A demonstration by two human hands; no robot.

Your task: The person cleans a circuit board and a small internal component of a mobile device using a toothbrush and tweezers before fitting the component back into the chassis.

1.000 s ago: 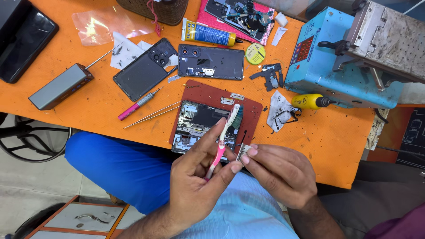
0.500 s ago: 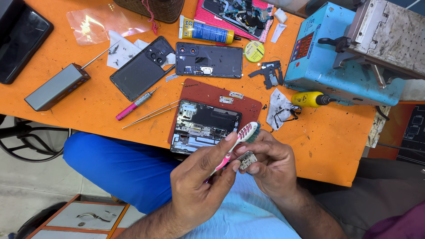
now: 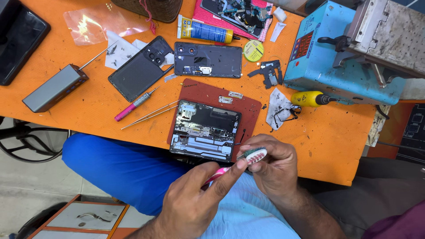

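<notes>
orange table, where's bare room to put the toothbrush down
Bare orange table lies right of the open phone, below the yellow bottle. Another patch sits left of the tweezers, under the grey box. The top middle is crowded with phone parts.

Opened black rectangular phone chassis on flat red rubber mat, thin steel tweezers left, boxy blue metal machine far right

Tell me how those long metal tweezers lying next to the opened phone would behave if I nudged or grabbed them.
The tweezers look thin and springy, so they would probably flex when pinched. Lying flat on the orange table, they would likely slide, not roll. The fine tips near the opened phone might bend if knocked.
</notes>
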